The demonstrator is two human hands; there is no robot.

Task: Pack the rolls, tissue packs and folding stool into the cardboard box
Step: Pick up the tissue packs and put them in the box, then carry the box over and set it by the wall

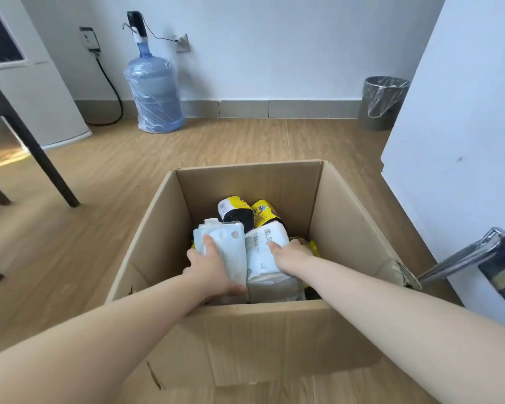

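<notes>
An open cardboard box (254, 182) stands on the wood floor in front of me. Both my arms reach down into it. My left hand (209, 265) grips a pale tissue pack (233, 246) on the left side. My right hand (292, 255) holds a second white tissue pack (263, 252) with grey lettering, pressed against the first. Behind the packs lie two black rolls, one with a yellow-and-white label (235, 209) and one with a yellow patterned label (266, 212). The folding stool (490, 258), chrome-legged with a dark seat, leans against the wall to the right of the box.
A blue water jug (155, 94) with a pump stands at the back wall. A grey bin (381, 102) with a clear liner is at the back right. Dark chair legs (41, 158) stand on the left. A white wall corner (449, 158) lies close to the box's right side.
</notes>
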